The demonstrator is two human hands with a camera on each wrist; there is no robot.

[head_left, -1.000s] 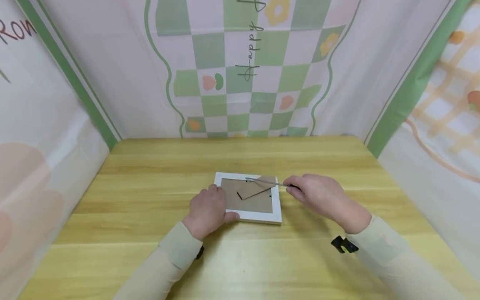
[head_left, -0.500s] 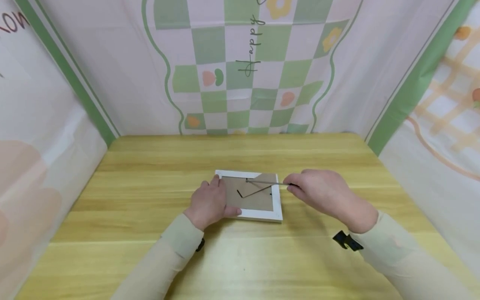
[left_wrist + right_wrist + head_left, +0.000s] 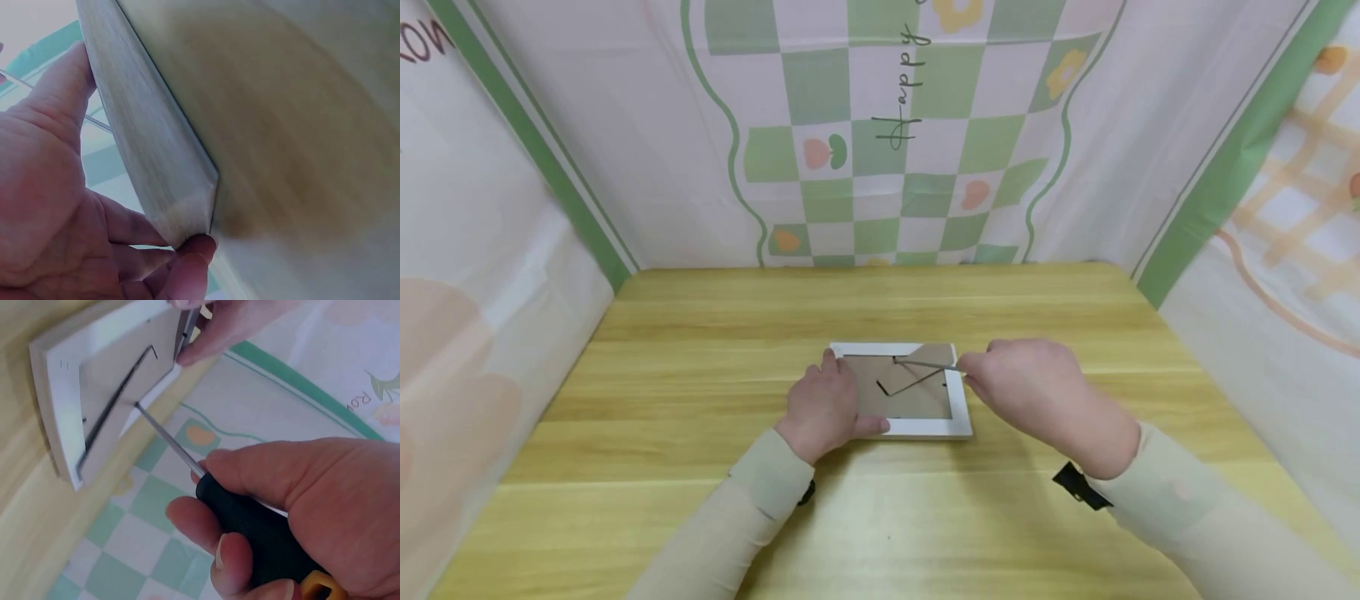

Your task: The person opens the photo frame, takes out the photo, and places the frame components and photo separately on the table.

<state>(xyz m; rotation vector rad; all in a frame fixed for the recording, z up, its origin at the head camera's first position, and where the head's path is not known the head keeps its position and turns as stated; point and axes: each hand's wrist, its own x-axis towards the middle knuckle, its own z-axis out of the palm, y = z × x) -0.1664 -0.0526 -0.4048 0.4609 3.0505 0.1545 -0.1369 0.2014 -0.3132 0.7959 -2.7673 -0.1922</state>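
Note:
A white picture frame (image 3: 925, 427) lies face down on the table, its brown backing board (image 3: 917, 407) showing. An angular brown stand flap (image 3: 934, 357) overlaps the board and the far right border. My left hand (image 3: 822, 408) grips the frame's left end, thumb along the near edge; in the left wrist view the fingers curl round a corner. My right hand (image 3: 1030, 387) holds a screwdriver (image 3: 244, 525) by its dark green handle with a yellow end. Its metal shaft (image 3: 169, 439) reaches across the flap, the tip at a small dark tab (image 3: 894, 359) by the board's far edge.
The wooden table (image 3: 880, 517) extends around the frame on all sides. Printed cloth (image 3: 820, 75) with green checks hangs behind the table, and more cloth (image 3: 505, 375) covers both sides. A black strap (image 3: 1081, 486) sits at the right wrist.
The screwdriver tip has shifted slightly to the dark tab and stays there. My right hand has moved a little left, and the frame has turned slightly with its near right corner going right.

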